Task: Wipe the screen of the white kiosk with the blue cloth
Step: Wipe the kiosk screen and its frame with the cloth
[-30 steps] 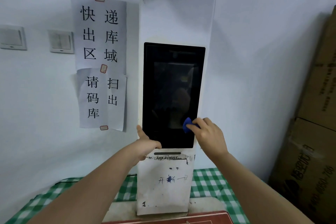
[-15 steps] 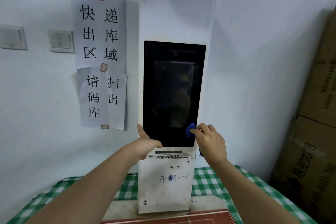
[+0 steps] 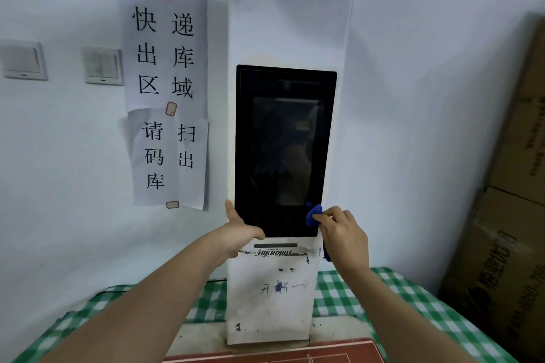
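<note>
The white kiosk [image 3: 274, 298] stands upright against the wall, with a tall black screen [image 3: 283, 144] in its upper half. My right hand [image 3: 343, 233] pinches the blue cloth [image 3: 313, 214] against the screen's lower right corner; a strip of cloth hangs below the hand. My left hand [image 3: 240, 230] grips the kiosk's left edge at the screen's lower left corner, thumb up along the side.
Paper signs [image 3: 168, 97] and two light switches [image 3: 101, 65] are on the wall to the left. Stacked cardboard boxes [image 3: 507, 215] stand at the right. The kiosk rests on a table with a green checked cloth [image 3: 348, 295]; a red-brown surface [image 3: 280, 354] lies in front.
My right hand slid the blue cloth to the right and slightly down along the bottom of the screen, reaching its right edge. My left hand stayed on the kiosk's left edge.
</note>
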`<state>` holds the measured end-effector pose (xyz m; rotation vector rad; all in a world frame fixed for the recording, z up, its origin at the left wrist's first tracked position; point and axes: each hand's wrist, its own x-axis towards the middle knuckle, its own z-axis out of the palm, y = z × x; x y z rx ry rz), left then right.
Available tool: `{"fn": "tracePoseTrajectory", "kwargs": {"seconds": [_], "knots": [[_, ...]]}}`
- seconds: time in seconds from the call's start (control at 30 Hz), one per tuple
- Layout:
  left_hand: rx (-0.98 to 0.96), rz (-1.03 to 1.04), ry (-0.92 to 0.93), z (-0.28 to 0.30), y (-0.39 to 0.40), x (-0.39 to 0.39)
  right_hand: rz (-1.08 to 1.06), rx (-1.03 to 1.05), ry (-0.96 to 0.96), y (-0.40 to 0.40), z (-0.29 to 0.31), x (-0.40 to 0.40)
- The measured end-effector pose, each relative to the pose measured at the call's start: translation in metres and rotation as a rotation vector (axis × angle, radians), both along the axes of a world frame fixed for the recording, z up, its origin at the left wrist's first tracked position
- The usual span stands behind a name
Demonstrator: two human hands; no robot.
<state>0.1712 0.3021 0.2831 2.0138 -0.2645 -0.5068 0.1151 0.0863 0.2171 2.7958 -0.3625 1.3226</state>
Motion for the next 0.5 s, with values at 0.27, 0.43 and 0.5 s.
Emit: {"fn": "tracePoseTrajectory", "kwargs": {"seconds": [0.27,0.43,0.5], "knots": [[-0.007,-0.01,0.002,-0.001,0.001,0.0,-0.034,0.186,-0.195,0.008,0.017,0.011],[0.005,-0.01,-0.002,-0.002,0.003,0.001,0.034,0.044,0.008,0.014,-0.006,0.005],[-0.005,-0.017,0.004,-0.002,0.005,0.001,0.083,-0.031,0.018,0.016,0.001,0.006]]}}
